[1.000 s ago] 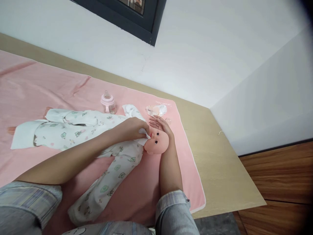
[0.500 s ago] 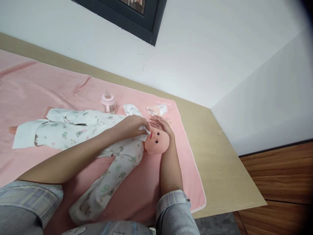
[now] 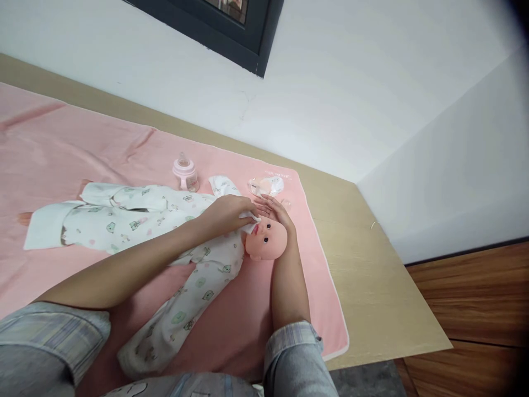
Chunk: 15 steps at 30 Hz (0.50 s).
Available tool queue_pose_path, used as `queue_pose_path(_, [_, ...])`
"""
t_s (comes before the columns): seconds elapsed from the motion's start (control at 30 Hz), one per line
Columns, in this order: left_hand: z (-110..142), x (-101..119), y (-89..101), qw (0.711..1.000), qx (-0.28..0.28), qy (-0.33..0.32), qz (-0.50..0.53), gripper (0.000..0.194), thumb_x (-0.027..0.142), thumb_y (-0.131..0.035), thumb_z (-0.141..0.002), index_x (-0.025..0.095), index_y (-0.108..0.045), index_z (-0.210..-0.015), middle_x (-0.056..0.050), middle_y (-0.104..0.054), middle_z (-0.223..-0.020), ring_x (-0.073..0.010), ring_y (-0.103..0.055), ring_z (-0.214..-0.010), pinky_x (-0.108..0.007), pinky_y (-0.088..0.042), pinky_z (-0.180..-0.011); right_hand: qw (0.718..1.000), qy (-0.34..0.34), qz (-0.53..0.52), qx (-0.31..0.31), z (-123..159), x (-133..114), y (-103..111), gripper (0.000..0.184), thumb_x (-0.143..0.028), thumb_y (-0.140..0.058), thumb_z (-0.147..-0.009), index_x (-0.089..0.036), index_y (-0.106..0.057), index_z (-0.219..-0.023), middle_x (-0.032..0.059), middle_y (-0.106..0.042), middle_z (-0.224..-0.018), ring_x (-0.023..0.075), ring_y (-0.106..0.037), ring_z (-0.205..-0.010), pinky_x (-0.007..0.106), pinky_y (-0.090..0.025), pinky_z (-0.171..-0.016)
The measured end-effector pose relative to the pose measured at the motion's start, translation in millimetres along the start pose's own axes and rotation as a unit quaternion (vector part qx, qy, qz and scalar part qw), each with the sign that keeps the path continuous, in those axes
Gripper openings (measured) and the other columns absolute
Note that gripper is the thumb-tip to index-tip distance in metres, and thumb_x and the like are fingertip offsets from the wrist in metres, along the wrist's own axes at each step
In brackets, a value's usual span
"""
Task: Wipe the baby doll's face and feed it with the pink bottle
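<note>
A pale wooden table [image 3: 372,309] stands against a white wall [image 3: 309,110], a pink blanket [image 3: 322,309] spread over much of it. On the blanket the doll [image 3: 266,248] lies face up, its head toward the right of the view and its feet toward the left, dressed in a white printed outfit [image 3: 136,223]. The left hand [image 3: 231,214] pinches a white cloth [image 3: 250,225] between thumb and fingers, and the cloth's tip is at the doll's lips; whether it presses on them I cannot tell. The right hand [image 3: 276,208] grips nothing: its fingers are loosely extended along the far side of the head, with the wrist by the crown. Whether it bears any of the head's weight cannot be seen. Just beyond that hand lies a clear packet [image 3: 266,185], with a small transparent piece [image 3: 286,204] nearby. A pink-topped bottle [image 3: 185,173] stands upright beside the outfit. Farther out are a dark window frame [image 3: 231,49], high on the wall, and wood-grain panels [image 3: 475,292] past the table's right edge
</note>
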<state>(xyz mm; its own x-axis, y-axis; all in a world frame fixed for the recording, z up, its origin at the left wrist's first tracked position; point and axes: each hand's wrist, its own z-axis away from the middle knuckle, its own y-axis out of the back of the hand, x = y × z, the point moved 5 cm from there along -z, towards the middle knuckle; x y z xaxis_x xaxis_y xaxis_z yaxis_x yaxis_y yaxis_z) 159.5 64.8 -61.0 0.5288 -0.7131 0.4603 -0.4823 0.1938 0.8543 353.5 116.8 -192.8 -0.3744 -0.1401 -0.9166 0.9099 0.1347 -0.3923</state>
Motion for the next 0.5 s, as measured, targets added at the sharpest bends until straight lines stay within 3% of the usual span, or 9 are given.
queue_pose_path(0.2, [0, 2, 4.5, 0.998, 0.016, -0.015, 0.051, 0.015, 0.029, -0.061, -0.083, 0.021, -0.074, -0.087, 0.000, -0.074, -0.094, -0.0203, -0.067, -0.087, -0.026, -0.045, -0.074, 1.000, 0.011, 0.010, -0.005, 4, -3, -5, 0.037, -0.038, -0.068, -0.080, -0.025, -0.060, -0.113, 0.0043, -0.068, -0.118, 0.0203, -0.064, -0.113, 0.043, -0.046, -0.109])
queue_pose_path(0.5, [4, 9, -3.9, 0.995, -0.051, -0.030, 0.079, 0.012, 0.023, -0.065, -0.082, 0.021, -0.075, -0.088, 0.001, -0.074, -0.092, -0.0187, -0.068, -0.086, -0.024, -0.044, -0.073, 1.000, 0.017, 0.012, 0.003, 13, -7, -14, 0.038, -0.038, -0.067, -0.082, -0.025, -0.058, -0.117, 0.0048, -0.065, -0.126, 0.0216, -0.062, -0.117, 0.043, -0.045, -0.111])
